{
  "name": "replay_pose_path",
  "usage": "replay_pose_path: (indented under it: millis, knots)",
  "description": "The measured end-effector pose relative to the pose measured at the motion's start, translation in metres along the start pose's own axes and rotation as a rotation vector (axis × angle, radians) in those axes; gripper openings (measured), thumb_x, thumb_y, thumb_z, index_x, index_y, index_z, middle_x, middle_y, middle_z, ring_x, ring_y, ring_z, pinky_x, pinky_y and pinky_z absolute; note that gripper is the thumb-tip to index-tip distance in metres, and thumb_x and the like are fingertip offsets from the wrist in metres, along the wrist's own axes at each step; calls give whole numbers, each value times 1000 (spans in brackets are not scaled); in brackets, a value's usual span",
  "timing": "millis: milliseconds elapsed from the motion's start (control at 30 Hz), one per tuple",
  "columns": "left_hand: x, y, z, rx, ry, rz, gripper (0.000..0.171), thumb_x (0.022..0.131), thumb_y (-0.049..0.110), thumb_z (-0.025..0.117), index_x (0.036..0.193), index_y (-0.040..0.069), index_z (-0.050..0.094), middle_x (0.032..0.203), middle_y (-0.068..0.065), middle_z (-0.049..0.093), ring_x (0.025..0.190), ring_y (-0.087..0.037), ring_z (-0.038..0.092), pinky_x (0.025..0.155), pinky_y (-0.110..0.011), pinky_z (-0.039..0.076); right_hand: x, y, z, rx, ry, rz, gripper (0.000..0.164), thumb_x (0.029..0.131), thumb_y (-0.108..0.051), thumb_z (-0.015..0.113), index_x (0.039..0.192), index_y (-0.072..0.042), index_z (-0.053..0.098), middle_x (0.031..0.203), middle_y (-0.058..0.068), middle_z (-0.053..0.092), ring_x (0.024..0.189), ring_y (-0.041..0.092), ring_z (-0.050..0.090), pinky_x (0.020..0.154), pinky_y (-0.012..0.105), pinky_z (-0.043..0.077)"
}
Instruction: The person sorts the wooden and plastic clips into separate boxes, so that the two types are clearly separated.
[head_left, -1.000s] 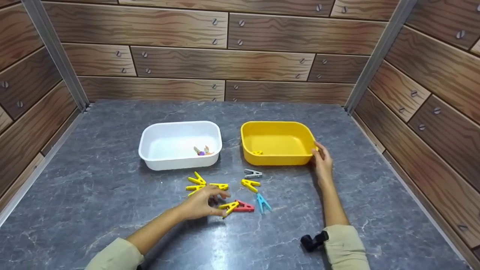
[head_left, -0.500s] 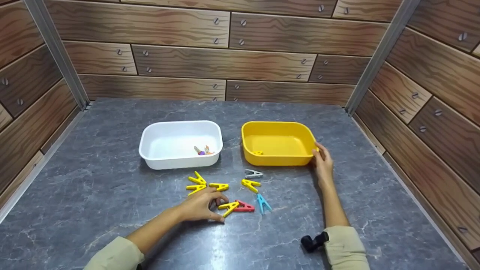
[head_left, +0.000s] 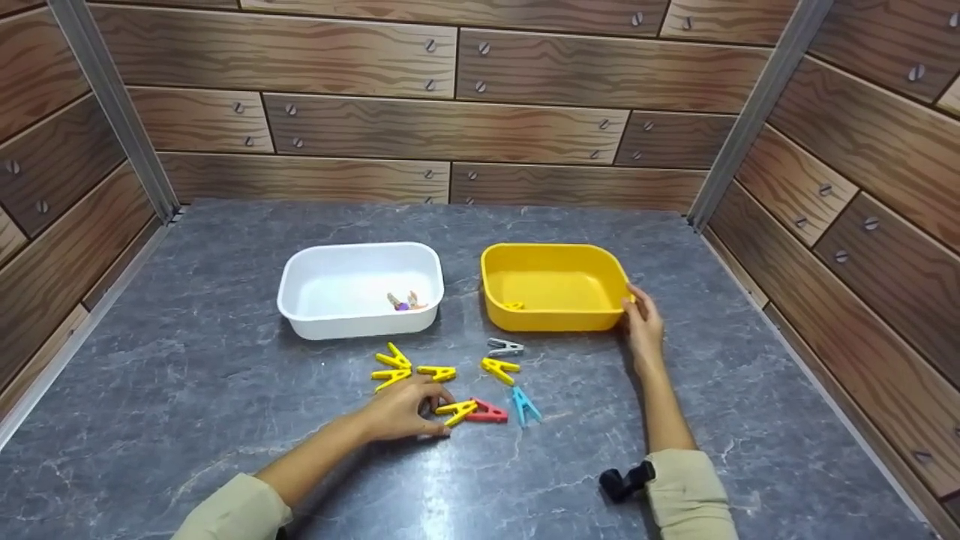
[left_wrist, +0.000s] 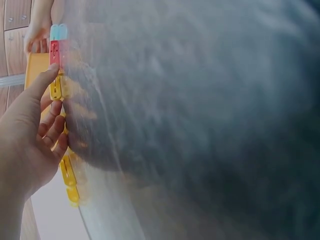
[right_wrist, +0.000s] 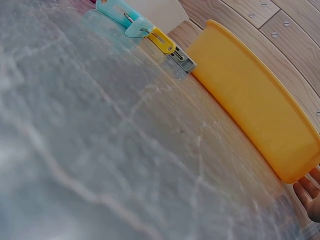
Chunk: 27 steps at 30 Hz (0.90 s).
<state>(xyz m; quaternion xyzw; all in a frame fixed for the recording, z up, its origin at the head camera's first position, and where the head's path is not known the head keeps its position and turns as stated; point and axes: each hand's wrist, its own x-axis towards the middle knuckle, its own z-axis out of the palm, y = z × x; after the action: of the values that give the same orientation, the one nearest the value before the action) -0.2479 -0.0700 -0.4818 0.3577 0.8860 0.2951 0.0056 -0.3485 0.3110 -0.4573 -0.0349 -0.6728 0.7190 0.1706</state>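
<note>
My left hand [head_left: 405, 409] is low over the table, with thumb and curled fingers around a yellow clothespin [head_left: 459, 410]. In the left wrist view, that clothespin [left_wrist: 55, 88] sits between thumb and index finger. Its far end touches or overlaps a red clothespin [head_left: 489, 411]. My right hand [head_left: 645, 322] holds the right end of a yellow basin [head_left: 555, 321]; its fingers [right_wrist: 302, 194] appear at the basin's corner in the right wrist view. A yellow clothespin [head_left: 514, 305] lies in this basin. Beyond the left hand are several more yellow clothespins [head_left: 437, 373].
A white basin [head_left: 360, 328] stands left of the yellow one, with small multicoloured items [head_left: 405, 303] inside, too small to identify. A blue clothespin [head_left: 525, 406], another yellow clothespin [head_left: 500, 370] and a grey clothespin [head_left: 505, 346] lie before the yellow basin. Wood-patterned walls [head_left: 450, 127] enclose the table.
The left thumb has come up closer to the yellow clothespin, narrowing the gap to the fingers. The right hand stays at the yellow basin.
</note>
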Motion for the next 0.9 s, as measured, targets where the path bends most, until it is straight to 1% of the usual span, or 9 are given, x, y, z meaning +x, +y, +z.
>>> replay_pose_path:
  millis: [67,233,367,500,633,733,900]
  knots:
    - [0,-1,0,-6,4,3,35,72,34,76,100,15,68,81,8,51,73,-7,46,63,-23,39,0,1,0,-8,2,-3,39,95,-4,45,132,8,40,137,23,38,118,36,40,93,41,37]
    - [1,-2,-1,-1,20,12,28,73,27,74,97,14,68,79,7,51,68,-6,47,59,-22,39,8,11,-4,-19,15,-10,39,96,-7,46,132,6,42,137,18,40,117,30,43,88,34,42]
    - [2,0,-3,4,27,2,25,73,24,72,96,13,68,79,7,51,68,-6,47,59,-22,40,13,19,-6,-20,25,-30,39,96,-8,47,132,5,42,137,17,41,117,32,43,87,30,43]
    - [5,2,-5,1,33,-5,24,73,22,70,95,12,69,79,6,52,69,-8,49,60,-22,41,14,20,-6,-39,24,-33,39,96,-9,46,133,3,42,137,16,41,115,31,44,84,29,43]
    - [9,6,-7,-6,39,-2,27,74,22,69,97,10,69,80,4,52,69,-10,50,60,-23,41,13,20,-6,-46,14,-28,39,97,-9,45,133,3,42,138,15,40,116,27,44,87,30,42]
    - [14,9,-10,1,43,-15,29,74,24,68,99,9,68,80,4,53,68,-9,49,59,-23,41,12,19,-6,-59,13,-22,39,97,-10,45,134,3,41,138,14,40,117,23,43,89,31,40]
    - [24,14,-14,39,65,-24,27,74,24,68,98,11,68,83,5,54,67,-8,48,58,-24,40,12,19,-6,-66,23,-24,39,97,-10,46,133,2,43,137,14,41,116,22,44,88,30,41]
